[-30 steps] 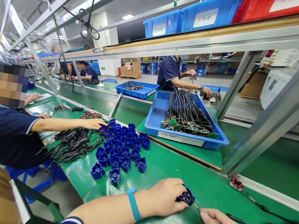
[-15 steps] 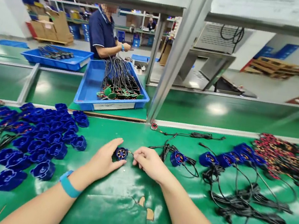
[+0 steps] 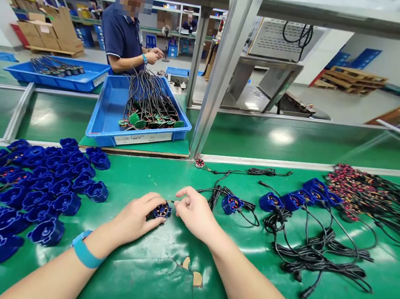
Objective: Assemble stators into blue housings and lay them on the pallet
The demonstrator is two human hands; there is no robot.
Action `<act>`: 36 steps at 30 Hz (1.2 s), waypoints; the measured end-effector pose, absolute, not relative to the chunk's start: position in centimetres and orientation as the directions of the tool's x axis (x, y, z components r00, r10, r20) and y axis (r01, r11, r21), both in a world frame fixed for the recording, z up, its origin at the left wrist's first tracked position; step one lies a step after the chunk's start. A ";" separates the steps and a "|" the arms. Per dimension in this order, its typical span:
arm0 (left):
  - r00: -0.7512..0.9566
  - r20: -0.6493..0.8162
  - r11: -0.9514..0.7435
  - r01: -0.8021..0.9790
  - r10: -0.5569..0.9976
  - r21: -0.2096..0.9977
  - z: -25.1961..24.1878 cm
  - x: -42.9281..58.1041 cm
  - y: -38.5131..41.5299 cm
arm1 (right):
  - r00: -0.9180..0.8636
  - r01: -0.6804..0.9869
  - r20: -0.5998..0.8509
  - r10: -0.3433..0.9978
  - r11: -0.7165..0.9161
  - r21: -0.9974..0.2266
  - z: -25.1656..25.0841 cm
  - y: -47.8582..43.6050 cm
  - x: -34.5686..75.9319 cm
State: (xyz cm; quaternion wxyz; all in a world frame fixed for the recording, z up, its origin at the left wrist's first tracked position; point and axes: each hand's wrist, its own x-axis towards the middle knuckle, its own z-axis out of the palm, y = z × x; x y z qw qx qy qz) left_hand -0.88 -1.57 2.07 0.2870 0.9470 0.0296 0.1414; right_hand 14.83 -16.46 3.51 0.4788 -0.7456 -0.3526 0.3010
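Observation:
My left hand (image 3: 135, 219) is closed on a small blue round housing (image 3: 161, 210) with copper windings inside, held on the green belt (image 3: 147, 274). My right hand (image 3: 194, 213) pinches a thin black wire at the housing's right side, fingertips pressed together. The wire runs right toward a bundle of black cables (image 3: 321, 253). A heap of several empty blue housings (image 3: 42, 183) lies to the left of my left hand.
Several wired blue housings (image 3: 297, 200) and red-copper coils (image 3: 351, 189) lie at the right. A blue tray (image 3: 109, 113) of cabled green boards stands beyond the belt by a metal post (image 3: 221, 71). A person in a dark shirt (image 3: 121, 35) works opposite. The belt cover is torn (image 3: 190, 269) near me.
The view swung from the left side of the belt to straight ahead. Both hands stay on the housing and its wire; the right hand has closed in slightly on it.

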 end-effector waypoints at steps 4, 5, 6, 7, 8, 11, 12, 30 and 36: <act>0.954 0.261 -0.885 0.010 0.148 0.466 1.5 -0.9 -1.6 | 0.586 0.267 -0.103 0.804 -0.311 -0.912 3.4 -16.4 13.9; 0.952 0.266 -0.892 0.016 0.152 0.452 1.4 -0.9 -1.6 | 0.579 0.245 -0.119 0.807 -0.311 -0.918 3.4 -16.4 13.7; 0.950 0.269 -0.897 0.022 0.156 0.442 1.3 -0.9 -1.7 | 0.566 0.209 -0.145 0.812 -0.311 -0.927 3.4 -16.3 13.5; 0.949 0.272 -0.899 0.028 0.161 0.436 1.2 -0.9 -1.7 | 0.549 0.161 -0.178 0.817 -0.312 -0.936 3.4 -16.3 13.3; 0.948 0.274 -0.901 0.032 0.165 0.432 1.2 -0.9 -1.8 | 0.530 0.103 -0.217 0.820 -0.316 -0.943 3.5 -16.2 13.1; 0.946 0.273 -0.901 0.043 0.176 0.431 1.2 -0.8 -2.0 | 0.474 -0.076 -0.321 0.820 -0.325 -0.943 3.7 -16.0 12.8; 0.944 0.274 -0.900 0.046 0.181 0.433 1.2 -0.7 -2.0 | 0.458 -0.123 -0.342 0.821 -0.322 -0.939 3.7 -16.0 12.8; 0.933 0.296 -0.931 0.091 0.204 0.355 1.1 -0.6 -2.6 | 0.371 -0.244 -0.359 0.857 -0.283 -0.928 3.2 -16.1 13.2; 0.930 0.299 -0.922 0.093 0.215 0.376 0.9 -0.5 -2.7 | 0.347 -0.239 -0.341 0.873 -0.270 -0.933 3.5 -16.1 13.3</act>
